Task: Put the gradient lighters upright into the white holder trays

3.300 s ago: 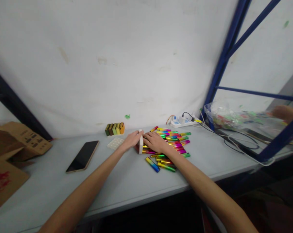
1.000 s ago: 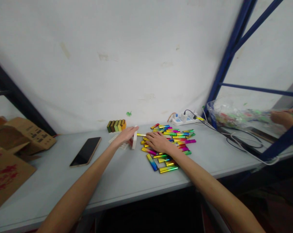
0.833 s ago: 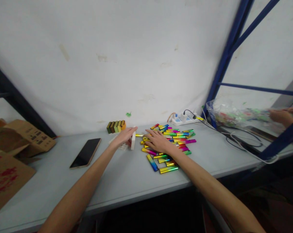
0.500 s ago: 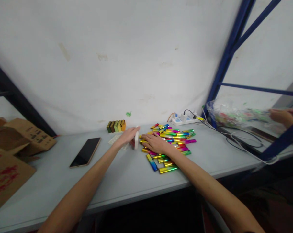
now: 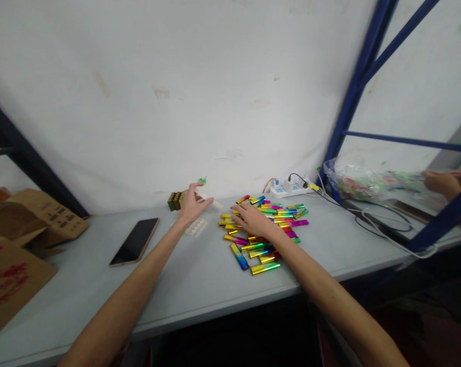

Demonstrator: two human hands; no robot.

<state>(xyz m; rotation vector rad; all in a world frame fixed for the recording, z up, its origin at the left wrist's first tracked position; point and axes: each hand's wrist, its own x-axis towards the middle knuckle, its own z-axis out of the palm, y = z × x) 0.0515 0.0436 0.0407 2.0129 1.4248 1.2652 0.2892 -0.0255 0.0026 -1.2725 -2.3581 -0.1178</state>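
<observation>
The left hand was partly open, thumb and finger apart, by a white, flat plastic piece, but I could not tell if it held it. The right hand lay open, fingers a bit spread, on the pile of shiny, rainbow-coloured sticks on the long grey table.

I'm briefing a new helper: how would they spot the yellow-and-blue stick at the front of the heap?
On the grey table, find the heap of shiny sticks under the right hand. At its near left corner lies the yellow-and-blue stick. Its blue end is the nearer one, and it slants steeply, while the sticks beside it lie nearly crosswise.
</observation>
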